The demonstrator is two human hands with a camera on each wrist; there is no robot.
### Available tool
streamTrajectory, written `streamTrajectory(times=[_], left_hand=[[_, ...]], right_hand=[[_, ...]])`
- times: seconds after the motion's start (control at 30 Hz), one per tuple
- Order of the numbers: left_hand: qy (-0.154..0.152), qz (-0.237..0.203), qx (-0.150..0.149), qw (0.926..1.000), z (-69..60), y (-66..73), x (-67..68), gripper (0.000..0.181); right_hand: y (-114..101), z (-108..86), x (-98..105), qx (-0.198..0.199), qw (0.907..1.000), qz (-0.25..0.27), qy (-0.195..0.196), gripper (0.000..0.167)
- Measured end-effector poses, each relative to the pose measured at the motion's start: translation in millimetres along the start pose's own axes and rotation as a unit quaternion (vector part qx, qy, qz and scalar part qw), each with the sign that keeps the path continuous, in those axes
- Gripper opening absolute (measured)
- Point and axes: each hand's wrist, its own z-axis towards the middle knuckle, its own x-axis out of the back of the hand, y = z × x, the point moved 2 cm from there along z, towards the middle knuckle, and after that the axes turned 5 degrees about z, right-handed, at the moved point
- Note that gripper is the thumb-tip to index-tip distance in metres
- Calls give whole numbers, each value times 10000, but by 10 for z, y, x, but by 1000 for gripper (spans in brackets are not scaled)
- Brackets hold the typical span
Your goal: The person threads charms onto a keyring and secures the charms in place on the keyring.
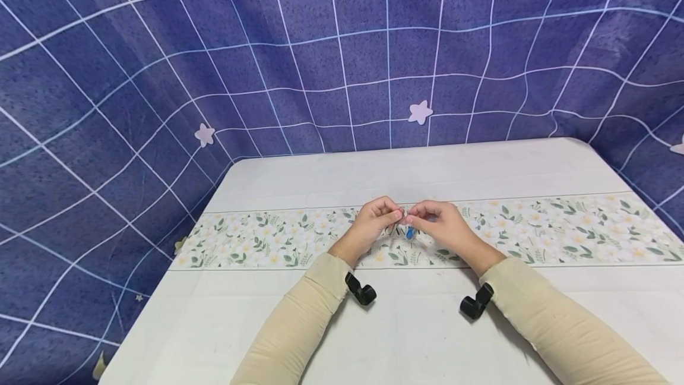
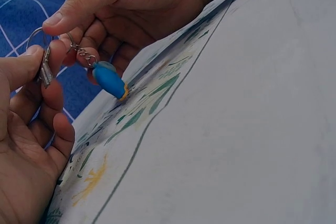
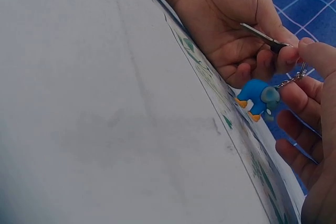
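Both hands meet above the floral band of the table. Between thumb and fingers, my left hand (image 1: 369, 224) pinches a small silver key (image 2: 46, 71) with a dark part near its head, its blade (image 3: 258, 34) pointing out in the right wrist view. My right hand (image 1: 442, 224) pinches a thin metal key ring (image 2: 35, 34) beside the key. From the ring a short chain (image 2: 86, 56) carries a blue figure charm (image 3: 254, 94) with orange feet, hanging below the right fingers. Fingertips partly hide where key and ring meet.
A white cloth (image 1: 417, 325) with a floral strip (image 1: 278, 239) covers the table. Behind and to the left hangs a blue curtain (image 1: 320, 58) with a white grid and stars. Black wrist mounts (image 1: 361, 291) sit on both beige sleeves (image 1: 299, 325).
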Motion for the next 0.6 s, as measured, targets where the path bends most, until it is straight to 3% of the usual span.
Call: streamTrajectory(times=[0.6], left_hand=[[181, 49, -69, 9998, 2, -1, 7, 23]], right_hand=[[26, -3, -7, -37, 9992, 365, -148, 25]])
